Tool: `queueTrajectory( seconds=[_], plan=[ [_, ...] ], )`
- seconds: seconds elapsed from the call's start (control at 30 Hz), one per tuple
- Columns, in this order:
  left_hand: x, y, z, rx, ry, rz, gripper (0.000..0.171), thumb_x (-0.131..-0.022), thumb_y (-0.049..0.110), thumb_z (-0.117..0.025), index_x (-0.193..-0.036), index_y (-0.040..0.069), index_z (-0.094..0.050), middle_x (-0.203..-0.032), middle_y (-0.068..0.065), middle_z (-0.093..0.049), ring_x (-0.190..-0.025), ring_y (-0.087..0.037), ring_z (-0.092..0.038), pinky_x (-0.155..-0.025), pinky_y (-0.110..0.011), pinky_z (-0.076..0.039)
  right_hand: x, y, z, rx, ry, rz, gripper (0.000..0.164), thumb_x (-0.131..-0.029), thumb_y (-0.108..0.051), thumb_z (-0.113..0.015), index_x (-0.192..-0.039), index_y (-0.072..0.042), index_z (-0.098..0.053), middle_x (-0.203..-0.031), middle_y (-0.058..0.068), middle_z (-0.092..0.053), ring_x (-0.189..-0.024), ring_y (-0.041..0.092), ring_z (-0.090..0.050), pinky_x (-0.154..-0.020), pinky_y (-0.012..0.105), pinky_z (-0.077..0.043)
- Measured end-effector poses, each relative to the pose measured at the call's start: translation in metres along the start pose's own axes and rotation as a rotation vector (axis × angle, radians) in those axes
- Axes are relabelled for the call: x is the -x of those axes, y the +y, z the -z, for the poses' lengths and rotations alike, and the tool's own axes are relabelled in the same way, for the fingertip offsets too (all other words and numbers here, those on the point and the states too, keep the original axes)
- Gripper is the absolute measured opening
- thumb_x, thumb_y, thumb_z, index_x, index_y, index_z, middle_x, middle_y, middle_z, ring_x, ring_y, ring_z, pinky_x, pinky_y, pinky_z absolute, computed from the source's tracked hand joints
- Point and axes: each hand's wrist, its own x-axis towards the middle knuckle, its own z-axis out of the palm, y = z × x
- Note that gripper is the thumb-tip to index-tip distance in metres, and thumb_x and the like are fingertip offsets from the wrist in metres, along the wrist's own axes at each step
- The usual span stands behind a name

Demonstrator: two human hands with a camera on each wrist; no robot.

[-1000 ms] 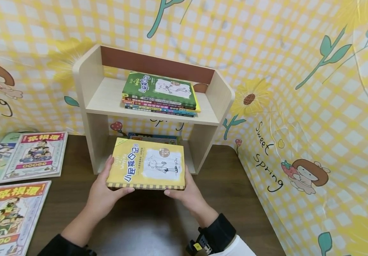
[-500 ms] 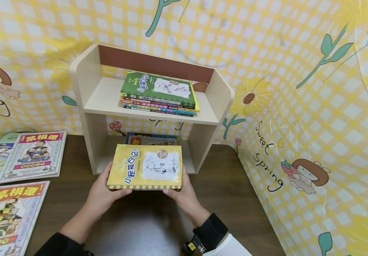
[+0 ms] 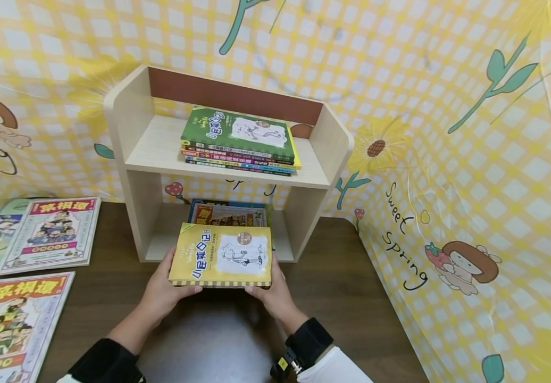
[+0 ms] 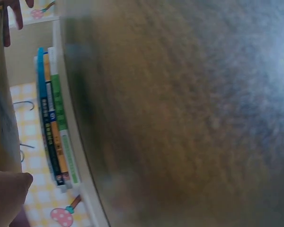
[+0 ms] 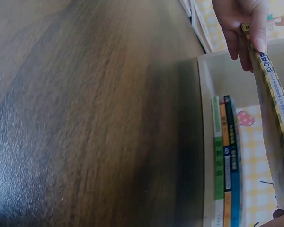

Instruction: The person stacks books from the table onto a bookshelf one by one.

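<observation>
A yellow book point(image 3: 220, 255) with a drawing on its cover is held level between both hands, in front of the lower shelf. My left hand point(image 3: 163, 290) grips its left edge, thumb on the near edge. On the other side my right hand point(image 3: 277, 295) grips the right edge the same way. In the right wrist view the yellow book point(image 5: 274, 99) shows its checkered spine, raised above a small stack of books point(image 5: 226, 161) lying on the lower shelf. The left wrist view shows that same stack of books point(image 4: 54, 118) below the held book.
A cream two-tier bookshelf point(image 3: 134, 175) stands on the dark wooden table point(image 3: 352, 298). On its upper shelf lies a pile topped by a green book point(image 3: 237, 133). Magazines point(image 3: 50, 231) lie at the left, another magazine point(image 3: 17, 324) nearer. Yellow checked cloth point(image 3: 448, 213) hangs behind and right.
Both hands have drawn the yellow book slightly down and toward the body in the head view, still gripping it. More of the books on the lower shelf now shows behind it.
</observation>
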Motion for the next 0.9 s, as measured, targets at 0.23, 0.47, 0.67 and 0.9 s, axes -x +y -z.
queueTrajectory(
  seconds=[0.23, 0.47, 0.67, 0.9],
  plan=[
    [-0.004, -0.007, -0.002, 0.010, -0.013, 0.005, 0.111, -0.076, 0.004, -0.080, -0.156, 0.013, -0.004, -0.136, -0.024, -0.050, -0.105, -0.025, -0.063, -0.080, -0.015, -0.049, -0.009, 0.009, 0.000, -0.031, -0.034, 0.000, 0.102, -0.083, 0.007, -0.069, -0.157, -0.021, -0.004, -0.135, 0.013, -0.053, -0.108, 0.022, -0.061, -0.093, 0.027, -0.045],
    [-0.010, -0.014, -0.003, 0.005, -0.030, 0.008, 0.109, -0.077, 0.003, -0.080, -0.156, 0.013, -0.005, -0.136, -0.023, -0.050, -0.110, -0.032, -0.060, -0.081, -0.016, -0.047, -0.015, 0.019, 0.000, -0.068, -0.043, -0.034, 0.102, -0.083, 0.007, -0.069, -0.157, -0.020, -0.004, -0.133, 0.013, -0.056, -0.108, 0.021, -0.061, -0.097, 0.030, -0.042],
    [-0.017, -0.018, -0.005, 0.023, -0.058, -0.003, 0.107, -0.078, 0.002, -0.078, -0.156, 0.012, -0.005, -0.139, -0.022, -0.047, -0.114, -0.035, -0.058, -0.083, -0.017, -0.047, -0.019, 0.025, -0.001, -0.050, -0.004, -0.091, 0.097, -0.083, 0.004, -0.070, -0.156, -0.020, -0.012, -0.142, 0.009, -0.049, -0.112, 0.018, -0.058, -0.103, 0.038, -0.037],
    [-0.025, -0.022, -0.006, -0.015, -0.057, -0.032, 0.102, -0.080, 0.005, -0.077, -0.155, 0.010, -0.009, -0.139, -0.021, -0.048, -0.116, -0.035, -0.057, -0.088, -0.020, -0.046, -0.022, 0.027, -0.005, -0.022, 0.050, -0.088, 0.089, -0.087, 0.001, -0.068, -0.156, -0.017, -0.015, -0.153, 0.012, -0.034, -0.126, 0.027, -0.047, -0.103, 0.042, -0.039]
  ],
)
